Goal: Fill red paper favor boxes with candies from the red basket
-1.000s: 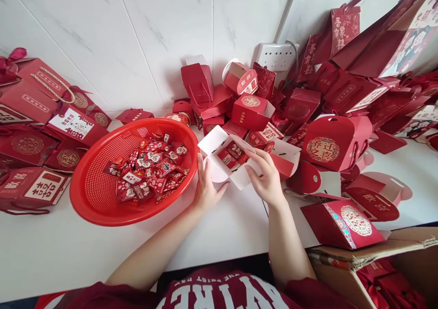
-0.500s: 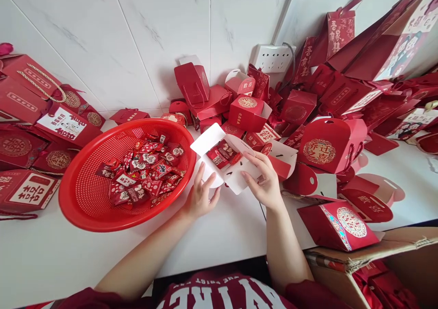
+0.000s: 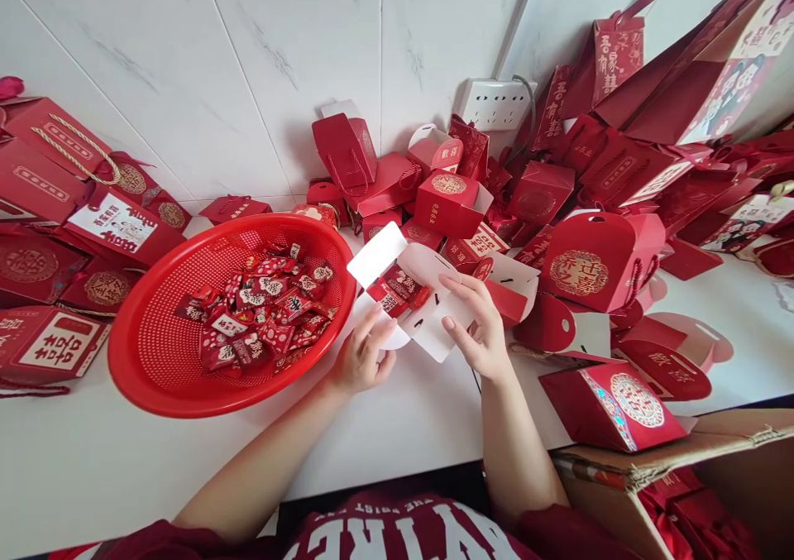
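An opened gift box (image 3: 434, 341) with white inner flaps stands in front of me, its lid flaps spread outward. Several red wrapped candies (image 3: 400, 289) lie inside it. My left hand (image 3: 363, 357) has its bent fingers on the near left flap, the thumb lower down. On the right flap, my right hand (image 3: 480, 332) holds the edge, fingers over its top and thumb on the inner side. Left of the box is a red plastic basket (image 3: 140, 370) with a pile of wrapped candies (image 3: 260, 320) in it.
Red gift boxes (image 3: 456, 204) are heaped behind and to the right, with more boxes (image 3: 46, 349) on the far left. A power strip (image 3: 496, 103) rests against the tiled wall. At lower right an open cardboard carton (image 3: 611, 506) holds red items.
My left fingers have shifted slightly up and right over the flap. The box's flaps have tilted a little, and my right thumb has moved slightly lower on the inner side.
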{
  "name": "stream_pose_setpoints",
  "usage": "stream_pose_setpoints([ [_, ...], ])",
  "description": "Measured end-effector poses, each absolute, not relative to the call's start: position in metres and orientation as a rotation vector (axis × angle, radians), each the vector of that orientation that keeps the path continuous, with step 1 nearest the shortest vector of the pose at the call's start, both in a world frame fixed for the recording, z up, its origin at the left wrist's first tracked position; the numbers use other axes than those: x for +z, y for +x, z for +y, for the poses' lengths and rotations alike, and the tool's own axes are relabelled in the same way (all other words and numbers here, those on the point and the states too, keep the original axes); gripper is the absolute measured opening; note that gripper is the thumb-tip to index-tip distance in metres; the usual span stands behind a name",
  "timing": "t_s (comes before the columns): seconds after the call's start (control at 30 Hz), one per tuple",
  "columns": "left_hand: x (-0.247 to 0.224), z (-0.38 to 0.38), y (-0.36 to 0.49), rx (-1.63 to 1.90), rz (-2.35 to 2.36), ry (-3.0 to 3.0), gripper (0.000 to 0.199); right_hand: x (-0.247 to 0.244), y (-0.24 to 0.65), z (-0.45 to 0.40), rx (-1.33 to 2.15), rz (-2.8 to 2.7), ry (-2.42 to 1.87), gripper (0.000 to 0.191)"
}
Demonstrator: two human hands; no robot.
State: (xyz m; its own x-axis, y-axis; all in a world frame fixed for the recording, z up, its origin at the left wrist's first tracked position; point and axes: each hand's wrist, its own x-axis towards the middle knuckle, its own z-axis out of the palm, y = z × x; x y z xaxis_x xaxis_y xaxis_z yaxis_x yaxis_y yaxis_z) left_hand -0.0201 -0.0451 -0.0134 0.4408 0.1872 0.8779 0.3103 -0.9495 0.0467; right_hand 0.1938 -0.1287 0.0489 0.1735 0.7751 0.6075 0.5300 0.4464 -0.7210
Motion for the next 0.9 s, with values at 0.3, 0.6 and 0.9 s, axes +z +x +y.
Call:
stream_pose_setpoints([
  [0.3, -0.019, -0.045, -0.021, -1.610, -0.459, -2.478, 0.074, 0.048, 0.192, -0.129, 0.281, -1.508, -1.202, 0.047],
  [0.6, -0.009, -0.044, -0.021, -1.678, -0.539, -2.808, 0.055, 0.045, 0.218, -0.131, 0.553, -1.653, -1.283, 0.087],
  [0.9, 0.000, -0.036, -0.024, -1.715, -0.622, -2.971, 0.029, 0.038, 0.217, -0.126, 0.465, -1.601, -1.473, 0.031],
])
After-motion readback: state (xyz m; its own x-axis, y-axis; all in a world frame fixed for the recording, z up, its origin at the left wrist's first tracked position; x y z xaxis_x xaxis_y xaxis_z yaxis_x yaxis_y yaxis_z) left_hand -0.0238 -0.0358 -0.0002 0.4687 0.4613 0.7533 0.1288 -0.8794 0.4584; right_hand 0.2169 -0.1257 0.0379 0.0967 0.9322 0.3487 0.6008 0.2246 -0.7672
